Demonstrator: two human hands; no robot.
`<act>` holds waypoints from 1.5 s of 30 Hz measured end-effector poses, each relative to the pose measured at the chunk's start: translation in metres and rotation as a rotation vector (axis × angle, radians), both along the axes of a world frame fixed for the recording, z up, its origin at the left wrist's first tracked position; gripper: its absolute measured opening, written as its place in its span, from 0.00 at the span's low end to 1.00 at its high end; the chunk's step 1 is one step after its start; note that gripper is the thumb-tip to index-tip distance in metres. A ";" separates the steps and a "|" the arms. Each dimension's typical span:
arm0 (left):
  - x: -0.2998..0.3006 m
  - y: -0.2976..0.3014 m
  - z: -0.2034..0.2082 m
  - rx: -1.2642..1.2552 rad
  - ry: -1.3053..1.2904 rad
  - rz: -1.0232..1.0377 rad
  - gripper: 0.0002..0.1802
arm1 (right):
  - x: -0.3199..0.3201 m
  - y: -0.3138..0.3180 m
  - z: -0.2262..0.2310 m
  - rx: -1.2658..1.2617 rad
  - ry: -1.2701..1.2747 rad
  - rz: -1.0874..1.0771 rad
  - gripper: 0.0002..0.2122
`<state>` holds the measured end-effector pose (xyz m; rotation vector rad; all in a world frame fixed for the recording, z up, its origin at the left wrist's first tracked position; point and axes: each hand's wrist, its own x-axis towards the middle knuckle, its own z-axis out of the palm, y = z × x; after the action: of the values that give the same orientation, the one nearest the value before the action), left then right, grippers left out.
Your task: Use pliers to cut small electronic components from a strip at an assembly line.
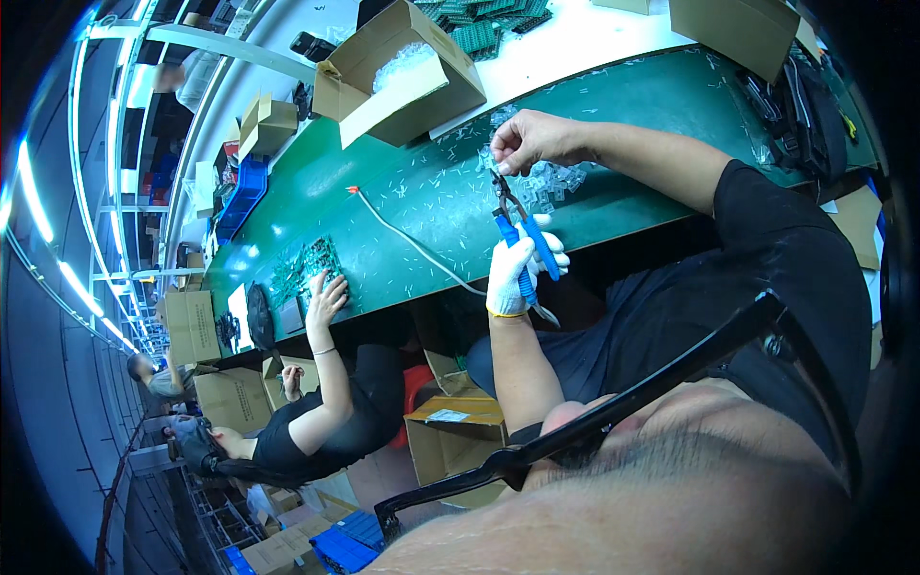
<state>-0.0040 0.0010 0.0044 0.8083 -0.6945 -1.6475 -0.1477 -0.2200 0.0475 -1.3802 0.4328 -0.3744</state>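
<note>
Above the green table, our gloved left hand wraps its fingers round blue-handled pliers while our bare right hand pinches a small clear piece near the jaws, where a slip could nick us.

No wording is reading clearly. White label is sitting on the top flap of an open cardboard carton, lower middle of view; its print is blurring, too small to make out.

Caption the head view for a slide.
Gloved left hand holds blue-handled pliers up to the bare right hand, beside clear plastic pieces on a green worktable.
</note>
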 end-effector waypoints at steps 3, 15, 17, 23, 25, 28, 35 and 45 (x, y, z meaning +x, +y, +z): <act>-0.001 0.001 0.002 -0.005 0.008 0.015 0.33 | 0.001 0.001 0.003 -0.025 0.002 0.011 0.07; -0.004 0.006 0.015 0.034 -0.169 0.095 0.20 | -0.005 -0.010 0.004 -0.035 -0.028 0.043 0.09; 0.000 0.003 0.009 0.043 -0.151 0.115 0.21 | -0.007 -0.017 0.005 -0.074 -0.001 0.051 0.09; 0.003 0.001 0.003 0.052 -0.045 0.139 0.24 | -0.018 -0.049 -0.005 -0.653 0.399 0.123 0.11; 0.003 0.001 0.003 0.055 -0.040 0.134 0.25 | -0.021 -0.051 -0.002 -0.689 0.517 0.222 0.11; 0.001 0.000 0.004 0.057 -0.041 0.126 0.25 | -0.019 -0.057 -0.018 -0.591 0.391 0.029 0.12; 0.000 -0.001 0.001 0.045 -0.051 0.126 0.26 | 0.001 -0.038 -0.038 -1.055 0.392 -0.242 0.11; 0.003 -0.002 -0.003 0.022 0.023 0.061 0.27 | -0.002 -0.041 -0.030 -0.494 0.273 -0.248 0.07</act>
<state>-0.0011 -0.0014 0.0014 0.8173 -0.6303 -1.6092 -0.1499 -0.2610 0.0179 -1.8754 0.7773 -0.5211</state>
